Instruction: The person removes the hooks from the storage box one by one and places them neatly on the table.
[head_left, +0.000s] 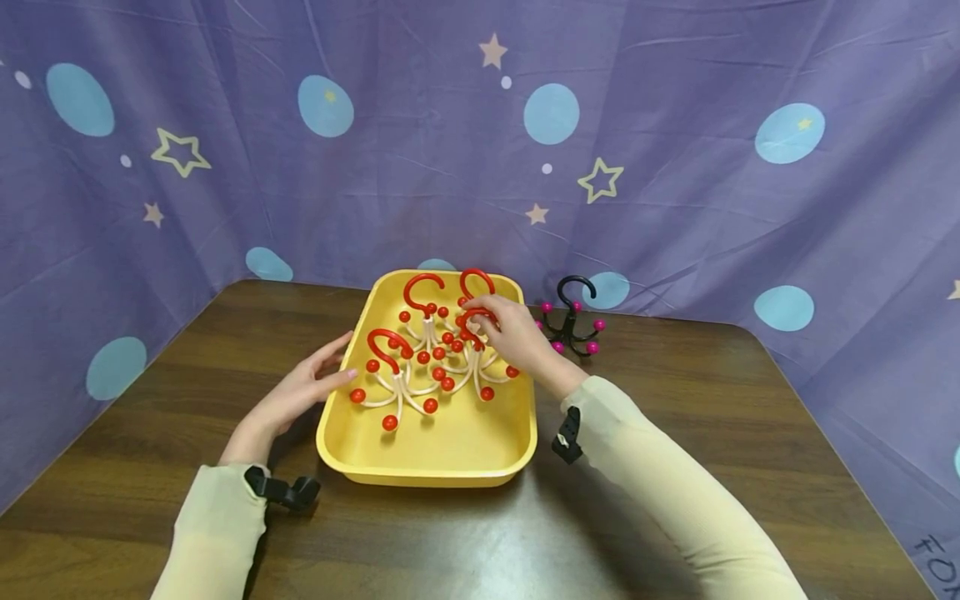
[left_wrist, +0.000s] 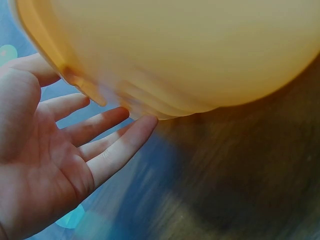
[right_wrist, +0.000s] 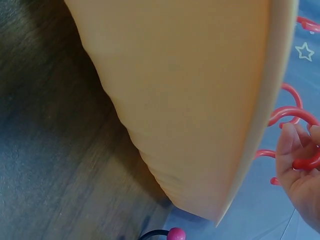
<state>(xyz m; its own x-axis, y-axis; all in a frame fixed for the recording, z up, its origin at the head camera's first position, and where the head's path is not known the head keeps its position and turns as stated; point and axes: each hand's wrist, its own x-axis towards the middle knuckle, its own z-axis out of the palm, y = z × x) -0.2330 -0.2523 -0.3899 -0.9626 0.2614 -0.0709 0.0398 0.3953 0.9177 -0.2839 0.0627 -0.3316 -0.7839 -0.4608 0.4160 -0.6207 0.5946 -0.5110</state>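
In the head view my right hand [head_left: 506, 329] pinches the red hook [head_left: 478, 313] of a white multi-armed hook hanger with red ball tips. That hanger's pale arms [head_left: 476, 367] hang inside a yellow plastic tub [head_left: 420, 467]. The right wrist view shows the fingers around the red hook too. My left hand [head_left: 303, 387] is at the tub's left side, thumb across the rim. Seen from the left wrist, its fairly straight fingers [left_wrist: 107, 155] lie by the outer wall. Similar hangers fill the tub, one at front left [head_left: 397, 383], another at back left [head_left: 427, 325].
A black hook hanger [head_left: 576, 312] with pink ball tips stands on the brown wooden table [head_left: 675, 392], right of the tub. Behind the table hangs a purple curtain [head_left: 420, 167] with stars and blue dots. Each wrist wears a black strap.
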